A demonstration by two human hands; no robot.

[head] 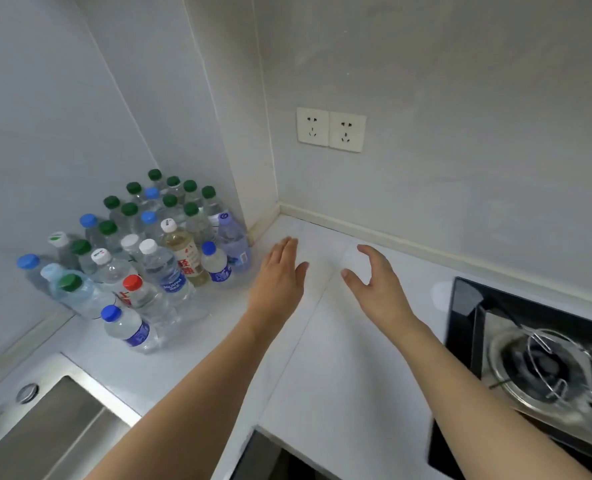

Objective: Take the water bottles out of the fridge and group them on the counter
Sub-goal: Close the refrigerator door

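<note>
Several clear water bottles [164, 268] with green, blue, white and red caps stand packed together in the left corner of the white counter [322, 341]. A purple-tinted bottle [234, 242] stands at the right edge of the group. My left hand [279, 271] hovers just right of the group with straight fingers, holding nothing. My right hand [377, 282] is further right over bare counter, fingers relaxed and spread, also empty. The fridge is out of view.
A steel sink [55, 420] lies at the lower left. A black gas hob [537, 362] with a metal pan support sits at the right. Two wall sockets [331, 129] are on the back wall above the counter.
</note>
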